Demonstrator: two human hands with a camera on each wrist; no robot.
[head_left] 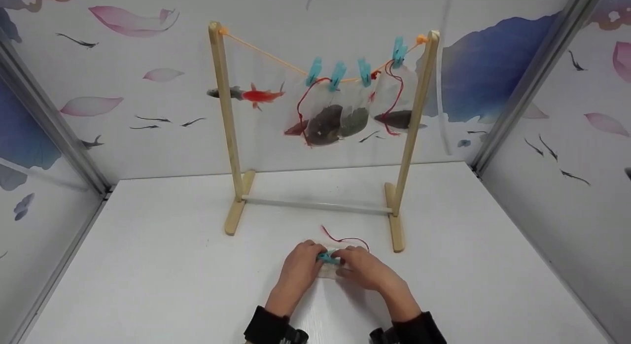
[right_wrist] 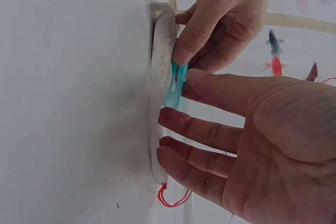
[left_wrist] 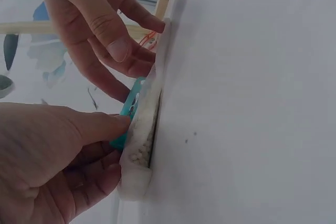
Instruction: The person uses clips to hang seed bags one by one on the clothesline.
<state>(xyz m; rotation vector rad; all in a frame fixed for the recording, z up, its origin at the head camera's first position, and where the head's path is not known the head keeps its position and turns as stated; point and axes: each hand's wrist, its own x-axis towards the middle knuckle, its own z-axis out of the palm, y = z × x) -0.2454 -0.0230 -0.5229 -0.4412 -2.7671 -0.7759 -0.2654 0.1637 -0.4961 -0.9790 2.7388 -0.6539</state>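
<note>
A small whitish sheer pouch point(head_left: 327, 273) lies on the white table, with pale grains inside it point(left_wrist: 139, 153). Its red drawstring point(head_left: 347, 239) trails off the far side. On top of the pouch is a turquoise clothespin point(right_wrist: 174, 94). My left hand point(head_left: 299, 266) pinches one end of the clothespin between thumb and fingers. My right hand point(head_left: 368, 269) has its fingers spread and fairly straight; in the right wrist view their tips touch the pouch, and the thumb is beside the clothespin.
Beyond the hands stands a wooden rack point(head_left: 230, 112) with a white crossbar point(head_left: 315, 205). An orange cord point(head_left: 266, 53) sags between its posts. Several turquoise clothespins point(head_left: 337, 75) and sheer pouches with red strings point(head_left: 301, 105) hang there. Printed walls point(head_left: 162, 137) enclose the table.
</note>
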